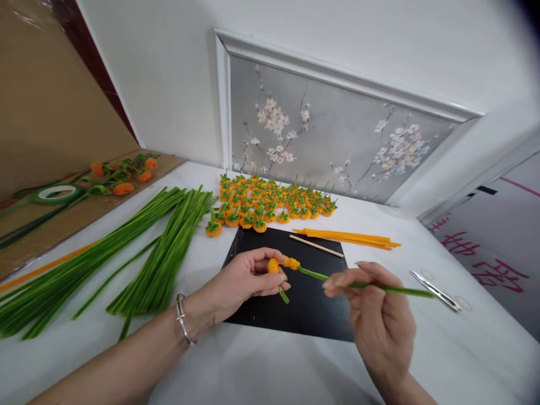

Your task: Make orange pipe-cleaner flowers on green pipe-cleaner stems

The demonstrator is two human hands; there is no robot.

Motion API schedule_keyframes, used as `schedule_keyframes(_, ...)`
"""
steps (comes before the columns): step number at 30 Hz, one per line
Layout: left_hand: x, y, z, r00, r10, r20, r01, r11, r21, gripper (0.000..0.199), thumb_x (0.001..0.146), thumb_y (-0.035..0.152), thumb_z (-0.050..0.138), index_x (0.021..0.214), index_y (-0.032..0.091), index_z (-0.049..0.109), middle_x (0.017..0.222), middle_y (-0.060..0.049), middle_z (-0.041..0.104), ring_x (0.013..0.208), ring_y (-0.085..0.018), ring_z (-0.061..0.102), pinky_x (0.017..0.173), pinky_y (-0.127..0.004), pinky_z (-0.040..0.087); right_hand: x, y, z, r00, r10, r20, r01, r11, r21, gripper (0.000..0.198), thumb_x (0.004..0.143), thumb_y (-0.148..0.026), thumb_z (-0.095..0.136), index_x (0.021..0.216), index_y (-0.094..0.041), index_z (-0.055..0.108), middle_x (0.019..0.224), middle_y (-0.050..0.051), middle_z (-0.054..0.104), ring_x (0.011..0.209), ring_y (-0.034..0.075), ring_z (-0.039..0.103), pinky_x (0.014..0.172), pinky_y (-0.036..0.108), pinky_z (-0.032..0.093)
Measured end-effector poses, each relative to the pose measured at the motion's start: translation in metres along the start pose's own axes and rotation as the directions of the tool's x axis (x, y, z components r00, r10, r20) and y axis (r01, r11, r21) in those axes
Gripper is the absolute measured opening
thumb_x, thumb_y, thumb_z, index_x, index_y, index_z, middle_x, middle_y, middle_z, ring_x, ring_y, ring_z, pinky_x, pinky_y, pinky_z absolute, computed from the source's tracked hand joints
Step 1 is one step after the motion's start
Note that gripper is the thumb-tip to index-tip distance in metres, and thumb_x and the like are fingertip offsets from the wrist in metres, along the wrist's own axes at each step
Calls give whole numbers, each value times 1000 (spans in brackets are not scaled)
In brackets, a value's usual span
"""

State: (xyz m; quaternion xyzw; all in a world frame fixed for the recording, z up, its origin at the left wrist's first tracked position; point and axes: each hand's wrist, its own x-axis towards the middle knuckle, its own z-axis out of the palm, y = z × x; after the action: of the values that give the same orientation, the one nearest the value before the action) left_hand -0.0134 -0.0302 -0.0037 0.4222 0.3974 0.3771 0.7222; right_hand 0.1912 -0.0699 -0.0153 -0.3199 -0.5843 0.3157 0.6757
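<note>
The relation that seems to matter most is the line of the green stem [313, 274] between the two hands: its long axis runs left to right, roughly parallel to the bench's [198, 371] back edge. The orange coil [291, 262] is wound around the stem's left part and bends at the left hand's fingertips, one stretch dropping toward the bench's front, the other pointing to the right. A short green tail shows below the bend.

The left hand [248, 275] is nearer the coil, touching it: thumb and fingers are closed in a light pinch around the bent part. The right hand [379, 315] is well apart from the coil, to its right; thumb and fingers are folded around the stem's long part, whose free end sticks out beyond the hand toward the bench's right edge. How firmly it presses cannot be told.

So the coil lies at the left hand's tips, and the bare stem bridges the gap between the hands, above the black mat [291, 315]. The left hand comes in over the mat's left edge, the right hand over its right edge. How high both are above the mat is unclear.
</note>
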Motion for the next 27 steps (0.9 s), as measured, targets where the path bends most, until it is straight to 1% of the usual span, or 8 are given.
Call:
schedule_keyframes(4, -1, -1, 6, 1000, -2, -22, 1, 999, -36, 27, 88, 32, 58, 109, 16, 59, 92, -6, 68, 89, -17, 68, 83, -27, 53, -7, 5, 1, 936, 189, 297, -132, 971, -200, 27, 99, -22, 32, 124, -25, 41, 70, -3, 60, 55, 10, 57, 54, 24, 51)
schedule_keyframes(7, -1, -3, 9, 998, 44, -46, -43, 999, 10, 29, 90, 31, 56, 116, 18, 55, 97, -6, 68, 91, -16, 67, 85, -28, 53, -9, 4, 3, 879, 306, 366, -178, 922, -344, 11, 98, -23, 33, 107, -25, 39, 69, -5, 56, 49, 9, 48, 49, 20, 43)
schedule_keyframes(9, -1, -6, 10, 995, 81, -50, -79, 996, 46, 34, 90, 31, 57, 122, 21, 50, 95, -4, 68, 88, -15, 66, 84, -29, 53, -7, 1, 4, 855, 324, 405, -136, 894, -428, 9, 98, -22, 33, 93, -24, 40, 67, -6, 55, 48, 8, 44, 47, 19, 39)
schedule_keyframes(12, -1, -8, 10, 995, 92, -34, -92, 996, 15, 42, 88, 31, 59, 127, 23, 44, 93, -3, 68, 86, -13, 65, 84, -29, 52, 0, -3, 4, 859, 263, 440, 4, 856, -518, 13, 96, -20, 37, 86, -23, 46, 71, -3, 58, 54, 9, 50, 50, 19, 40)
schedule_keyframes(16, -2, -7, 11, 994, 107, 11, -106, 993, -46, 61, 77, 14, 72, 129, 24, 42, 100, -4, 67, 94, -14, 64, 89, -27, 49, 5, 4, 5, 883, 65, 465, 253, 768, -589, 16, 95, -17, 38, 92, -20, 54, 80, 3, 62, 69, 14, 58, 60, 23, 45)
schedule_keyframes(20, -4, -5, 16, 996, 89, -25, -91, 991, -97, 63, 76, 10, 71, 129, 24, 42, 101, -4, 67, 95, -15, 65, 86, -26, 50, 1, 13, 9, 848, -22, 529, 426, 621, -658, 16, 95, -20, 44, 93, -17, 59, 77, 5, 63, 70, 17, 58, 63, 28, 42)
schedule_keyframes(24, -7, -6, 21, 999, 40, -30, -44, 990, -137, 60, 77, 11, 71, 128, 27, 43, 98, -3, 66, 95, -16, 66, 82, -24, 52, 0, 10, 12, 812, -38, 582, 496, 569, -655, 22, 91, -12, 42, 80, -17, 59, 72, 4, 62, 63, 15, 51, 58, 29, 34)
schedule_keyframes(27, -8, -5, 20, 999, 16, -38, -21, 991, -133, 62, 75, 9, 72, 127, 28, 44, 97, -2, 66, 96, -17, 67, 80, -23, 53, 2, 5, 11, 747, -20, 665, 569, 537, -622, 23, 88, -8, 40, 78, -17, 59, 71, 4, 60, 62, 16, 46, 57, 31, 29)
